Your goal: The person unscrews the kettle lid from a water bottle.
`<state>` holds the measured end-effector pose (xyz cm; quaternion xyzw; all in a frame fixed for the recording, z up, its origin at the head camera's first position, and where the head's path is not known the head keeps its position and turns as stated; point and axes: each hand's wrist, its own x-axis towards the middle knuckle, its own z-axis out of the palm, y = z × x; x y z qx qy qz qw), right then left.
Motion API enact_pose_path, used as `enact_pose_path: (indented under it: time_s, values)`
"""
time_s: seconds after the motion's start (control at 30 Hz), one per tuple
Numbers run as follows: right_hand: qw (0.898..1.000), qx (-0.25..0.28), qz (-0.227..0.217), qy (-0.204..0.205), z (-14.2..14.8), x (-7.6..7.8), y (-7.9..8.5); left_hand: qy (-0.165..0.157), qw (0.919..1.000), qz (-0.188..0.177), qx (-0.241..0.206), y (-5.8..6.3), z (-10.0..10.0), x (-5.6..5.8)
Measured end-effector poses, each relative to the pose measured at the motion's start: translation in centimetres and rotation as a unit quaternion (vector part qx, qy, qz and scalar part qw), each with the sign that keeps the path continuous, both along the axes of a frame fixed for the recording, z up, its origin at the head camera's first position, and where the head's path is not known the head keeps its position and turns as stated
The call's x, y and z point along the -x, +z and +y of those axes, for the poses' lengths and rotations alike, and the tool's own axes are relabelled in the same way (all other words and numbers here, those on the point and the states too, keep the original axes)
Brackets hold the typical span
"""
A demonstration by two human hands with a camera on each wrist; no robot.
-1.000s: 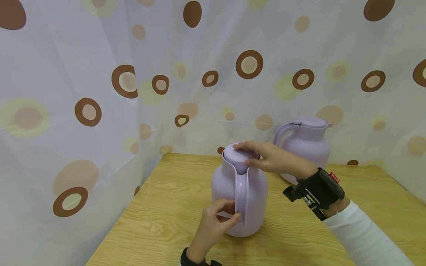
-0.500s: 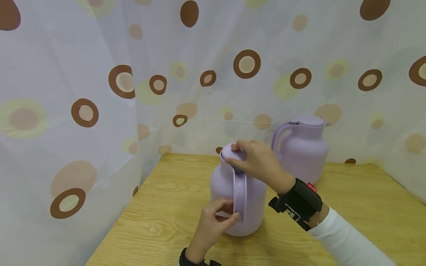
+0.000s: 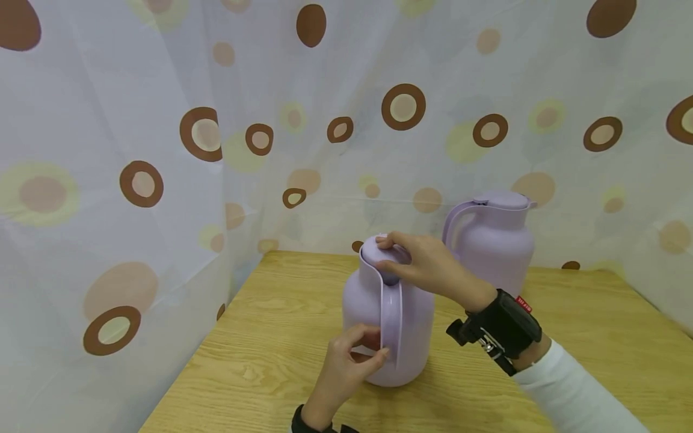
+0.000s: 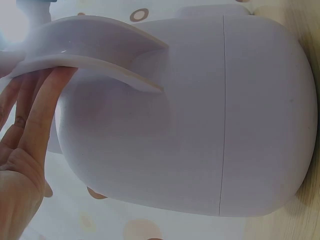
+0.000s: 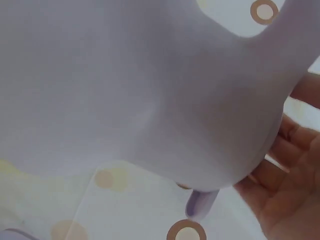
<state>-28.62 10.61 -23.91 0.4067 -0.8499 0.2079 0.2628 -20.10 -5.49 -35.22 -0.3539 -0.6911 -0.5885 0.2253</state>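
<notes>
A lilac thermos jug [image 3: 361, 304] stands upright on the table in the head view, its handle [image 3: 391, 316] facing me. My left hand [image 3: 342, 364] holds the lower handle between thumb and fingers; in the left wrist view its fingers [image 4: 42, 102] reach under the handle. My right hand [image 3: 430, 263] grips the round lid [image 3: 373, 249] from the right, thumb on the near side and index finger across the top. The lid sits in the jug's mouth, partly covered by that hand. In the right wrist view the jug body [image 5: 130, 90] fills most of the frame, fingers at its top edge.
A second lilac thermos jug [image 3: 495, 246] stands behind to the right, its handle turned left and its lid in place. The wooden table [image 3: 271, 313] meets a sheet [image 3: 346, 60] patterned with dots and rings at the back and left.
My right hand has swung leftward over the lid, its wrist coming lower and nearer, then eased slightly back to the right. The left hand and the jug have stayed in place.
</notes>
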Motion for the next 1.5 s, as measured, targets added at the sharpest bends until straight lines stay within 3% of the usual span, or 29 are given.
enact_pose_path:
  time_s: [0.2, 0.7, 0.83, 0.93, 1.07, 1.27, 1.5]
  values:
    - [0.998, -0.024, 0.025, 0.051, 0.5, 0.3, 0.2, 0.004, 1.0, -0.003, 0.004, 0.2, 0.0, -0.1]
    - [0.992, -0.057, -0.012, 0.114, 1.6, 0.0, 1.0, 0.001, 0.9998, -0.018, -0.002, 0.2, 0.2, 0.0]
    - [0.996, -0.056, -0.004, 0.067, 1.2, -0.6, 1.1, -0.002, 0.9999, -0.016, -0.002, 0.2, 0.3, -0.1]
    - [0.998, -0.054, 0.034, 0.0, 0.5, -1.0, 0.9, -0.007, 0.9998, -0.018, -0.004, 0.1, 0.2, 0.0]
    - [0.991, -0.058, 0.1, -0.063, -0.5, -1.2, 0.6, -0.01, 0.9997, -0.022, -0.002, 0.1, 0.1, 0.0]
    - [0.985, -0.062, 0.135, -0.091, -1.0, -1.2, 0.0, -0.009, 0.9998, -0.018, -0.004, -0.1, 0.0, 0.0]
    - [0.99, -0.046, 0.106, -0.078, -0.5, -1.2, 0.0, -0.012, 0.9996, -0.025, -0.005, -0.1, 0.1, 0.0]
